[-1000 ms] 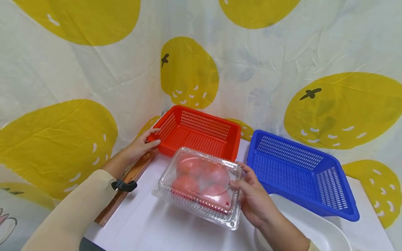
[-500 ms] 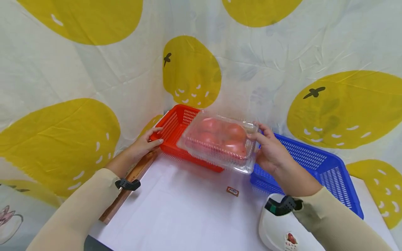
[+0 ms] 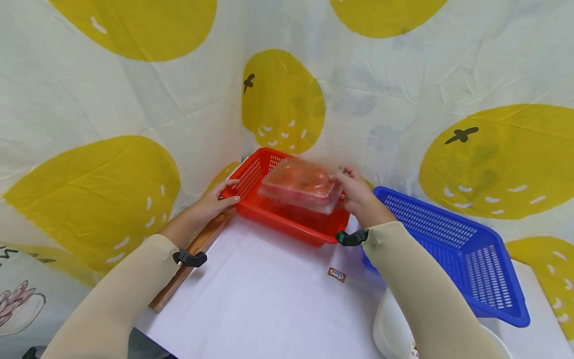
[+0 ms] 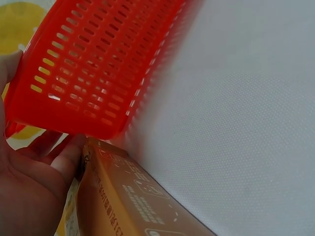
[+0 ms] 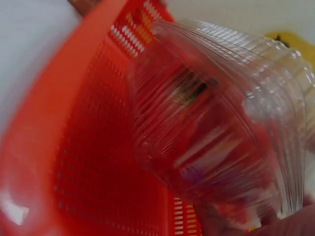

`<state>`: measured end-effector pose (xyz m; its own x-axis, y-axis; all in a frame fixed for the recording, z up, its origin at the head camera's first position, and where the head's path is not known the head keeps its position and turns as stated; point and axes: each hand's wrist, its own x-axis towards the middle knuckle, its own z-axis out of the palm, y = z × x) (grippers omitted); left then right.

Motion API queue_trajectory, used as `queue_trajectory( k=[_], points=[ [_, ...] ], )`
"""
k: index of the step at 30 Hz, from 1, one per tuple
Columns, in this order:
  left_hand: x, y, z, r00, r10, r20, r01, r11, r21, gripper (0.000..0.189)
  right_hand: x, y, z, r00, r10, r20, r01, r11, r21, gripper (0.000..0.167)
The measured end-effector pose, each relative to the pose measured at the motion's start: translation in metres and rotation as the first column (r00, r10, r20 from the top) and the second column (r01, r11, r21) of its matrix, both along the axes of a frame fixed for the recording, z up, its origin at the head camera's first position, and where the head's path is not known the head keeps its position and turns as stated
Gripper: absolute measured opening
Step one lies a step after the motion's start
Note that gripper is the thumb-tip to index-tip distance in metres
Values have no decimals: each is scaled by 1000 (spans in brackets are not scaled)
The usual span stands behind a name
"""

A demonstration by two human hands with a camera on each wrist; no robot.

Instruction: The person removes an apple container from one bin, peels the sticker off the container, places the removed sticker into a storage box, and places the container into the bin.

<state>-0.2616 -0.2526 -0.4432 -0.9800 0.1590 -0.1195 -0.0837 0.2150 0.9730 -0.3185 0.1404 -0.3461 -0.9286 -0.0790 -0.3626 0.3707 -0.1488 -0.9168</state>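
A clear plastic clamshell box (image 3: 298,188) of red tomatoes is over the red basket (image 3: 287,227). My right hand (image 3: 358,199) grips the box by its right end. In the right wrist view the ribbed box (image 5: 211,108) is tilted above the perforated basket floor, and a green stem shows through the plastic. My left hand (image 3: 213,202) holds the left end of the basket. Seen from the left wrist, that hand (image 4: 34,182) has its thumb at the rim and its fingers at the lower outside edge of the basket wall (image 4: 88,73).
To the right stands a blue basket (image 3: 491,279). A white tray (image 3: 387,324) lies in front of it, partly behind my right sleeve. Along the left table edge lies a long brown box (image 3: 208,237). A small brown label (image 3: 336,274) is on the white tabletop.
My right hand has carried the clamshell box of tomatoes away from me, from in front of the red basket to over it. The left hand has stayed on the basket's end.
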Motion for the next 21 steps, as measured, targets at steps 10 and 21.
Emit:
queue_trajectory(
  k=[10, 21],
  points=[
    [2, 1, -6, 999, -24, 33, 22, 999, 49, 70, -17, -21, -34, 998, 66, -18, -64, 992, 110, 67],
    [9, -3, -3, 999, -39, 27, 39, 999, -10, 67, -28, -35, -47, 985, 172, -19, -164, 963, 215, 77]
  ],
)
